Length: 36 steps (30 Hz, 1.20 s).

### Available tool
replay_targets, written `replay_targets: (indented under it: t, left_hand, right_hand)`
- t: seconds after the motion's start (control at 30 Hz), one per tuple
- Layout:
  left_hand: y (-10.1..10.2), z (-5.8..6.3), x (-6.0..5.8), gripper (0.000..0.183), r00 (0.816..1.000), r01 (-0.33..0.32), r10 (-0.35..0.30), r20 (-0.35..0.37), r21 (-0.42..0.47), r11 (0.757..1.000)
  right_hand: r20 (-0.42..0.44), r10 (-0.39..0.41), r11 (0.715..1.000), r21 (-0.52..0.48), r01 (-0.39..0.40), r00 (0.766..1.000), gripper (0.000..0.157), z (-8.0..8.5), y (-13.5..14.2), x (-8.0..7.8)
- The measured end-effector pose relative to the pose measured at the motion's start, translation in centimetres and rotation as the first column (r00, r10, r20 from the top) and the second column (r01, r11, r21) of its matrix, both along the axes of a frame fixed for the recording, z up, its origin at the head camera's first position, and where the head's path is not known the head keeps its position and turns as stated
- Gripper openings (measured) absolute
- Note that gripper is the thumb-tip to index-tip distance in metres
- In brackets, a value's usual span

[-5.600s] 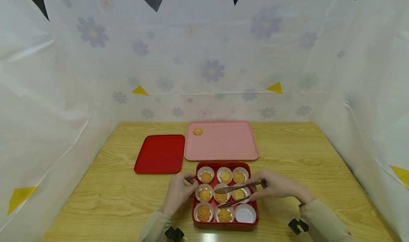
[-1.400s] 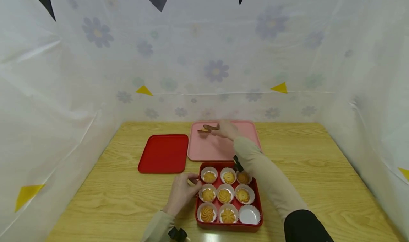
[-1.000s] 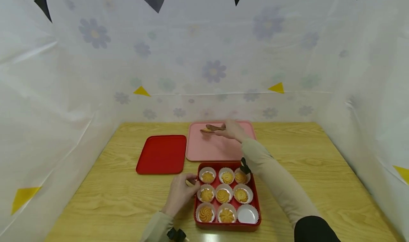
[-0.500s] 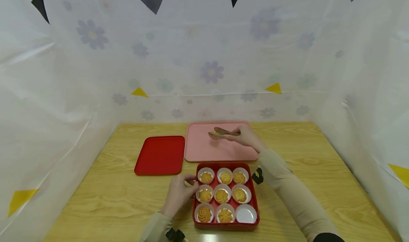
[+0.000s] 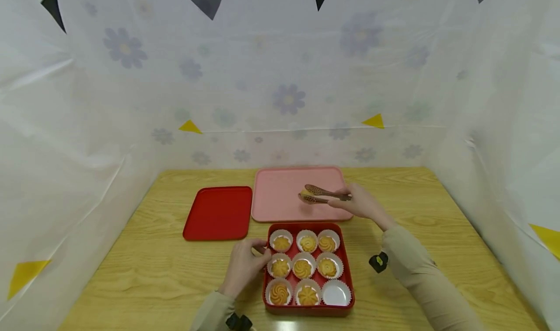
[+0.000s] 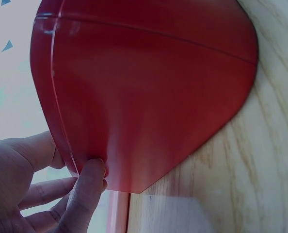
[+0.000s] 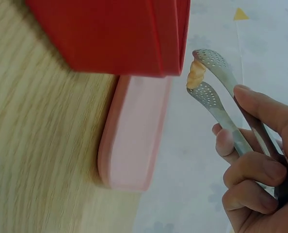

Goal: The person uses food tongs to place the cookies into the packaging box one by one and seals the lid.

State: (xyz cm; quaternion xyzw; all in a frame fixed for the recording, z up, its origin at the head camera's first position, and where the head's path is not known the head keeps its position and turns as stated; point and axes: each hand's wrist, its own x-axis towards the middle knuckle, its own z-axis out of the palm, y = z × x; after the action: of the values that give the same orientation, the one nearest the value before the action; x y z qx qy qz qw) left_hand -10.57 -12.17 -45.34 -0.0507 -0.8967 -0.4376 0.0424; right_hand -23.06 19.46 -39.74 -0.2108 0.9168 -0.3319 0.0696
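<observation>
My right hand (image 5: 359, 204) grips a pair of metal serving tongs (image 5: 326, 193) above the near right part of the pink tray (image 5: 280, 202). Between the perforated tips of the tongs sits a small golden cookie (image 7: 196, 74), raised off the tray. My left hand (image 5: 246, 267) pinches the left wall of the red square box (image 5: 308, 310); in the left wrist view its thumb (image 6: 89, 182) lies on the outer side. Rows of white paper cups fill the box. Several hold a piped cookie (image 5: 278, 293), while the front right cup (image 5: 336, 292) has none.
A flat red lid-like tray (image 5: 218, 213) lies left of the pink tray on the wooden table (image 5: 166, 282). White plastic sheeting with flower prints (image 5: 288, 99) stands behind and along both sides.
The tongs picked the cookie up from the pink tray's far left corner. My right hand has since carried it right and nearer. My left hand stays at the box.
</observation>
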Motion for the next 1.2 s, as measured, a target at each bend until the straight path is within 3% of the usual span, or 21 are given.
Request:
replay_targets:
  t: [0.6, 1.2]
  left_hand:
    - [0.2, -0.3, -0.2, 0.025, 1.0, -0.008, 0.008, 0.019, 0.01, 1.0]
    - [0.0, -0.4, -0.4, 0.024, 1.0, -0.005, 0.005, 0.025, 0.01, 1.0]
  right_hand:
    - [-0.064, 0.136, 0.988, -0.07, -0.141, 0.989, 0.028, -0.3, 6.2, 6.5]
    - [-0.035, 0.23, 0.968, -0.095, -0.232, 0.973, 0.033, -0.2, 8.5, 9.4]
